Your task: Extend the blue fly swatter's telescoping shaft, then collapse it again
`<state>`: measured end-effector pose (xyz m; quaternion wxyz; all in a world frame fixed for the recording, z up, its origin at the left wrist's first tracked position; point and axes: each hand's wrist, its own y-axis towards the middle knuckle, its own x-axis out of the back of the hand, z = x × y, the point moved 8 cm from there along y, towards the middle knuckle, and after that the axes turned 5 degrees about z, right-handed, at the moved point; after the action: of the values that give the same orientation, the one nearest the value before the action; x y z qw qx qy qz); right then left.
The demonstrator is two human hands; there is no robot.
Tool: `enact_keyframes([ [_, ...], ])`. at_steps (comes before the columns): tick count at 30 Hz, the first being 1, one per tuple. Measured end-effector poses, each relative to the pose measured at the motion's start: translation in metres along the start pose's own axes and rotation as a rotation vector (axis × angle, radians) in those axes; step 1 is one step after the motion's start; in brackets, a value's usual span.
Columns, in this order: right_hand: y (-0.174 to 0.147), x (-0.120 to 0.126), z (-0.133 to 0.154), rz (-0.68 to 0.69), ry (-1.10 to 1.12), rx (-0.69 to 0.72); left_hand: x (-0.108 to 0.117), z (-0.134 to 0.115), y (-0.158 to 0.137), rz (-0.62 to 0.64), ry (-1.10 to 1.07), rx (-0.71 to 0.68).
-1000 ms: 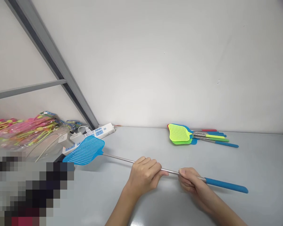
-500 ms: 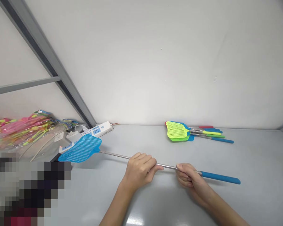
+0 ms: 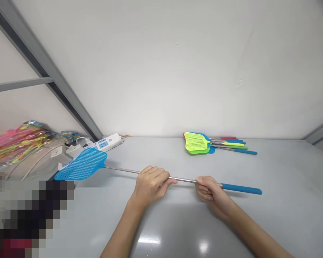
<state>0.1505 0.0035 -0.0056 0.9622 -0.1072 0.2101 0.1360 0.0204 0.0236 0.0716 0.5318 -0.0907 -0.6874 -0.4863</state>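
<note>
- The blue fly swatter [image 3: 183,180] is in front of the person, lengthwise across the view, held above the grey table [image 3: 285,179].
- The left hand [image 3: 152,182] is closed around its metal shaft, palm downward; the right hand [image 3: 208,188] is clasped on it near the blue handle [image 3: 241,189].
- The step in hand seems to be working the shaft with both hands; a next move probably calls for firm grips and a straight pull or push.
- The mesh head [image 3: 82,165] overlaps the power strip [image 3: 111,141] in view; I cannot tell about contact.
- Farther back, other swatters [image 3: 197,143] lie piled near the wall [image 3: 161,71].
</note>
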Motion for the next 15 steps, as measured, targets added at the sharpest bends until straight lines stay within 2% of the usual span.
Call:
enact_keyframes([
  [15, -0.0009, 0.0106, 0.0043, 0.013, -0.076, 0.012, -0.0012, 0.0058, -0.0019, 0.021, 0.0, 0.016],
])
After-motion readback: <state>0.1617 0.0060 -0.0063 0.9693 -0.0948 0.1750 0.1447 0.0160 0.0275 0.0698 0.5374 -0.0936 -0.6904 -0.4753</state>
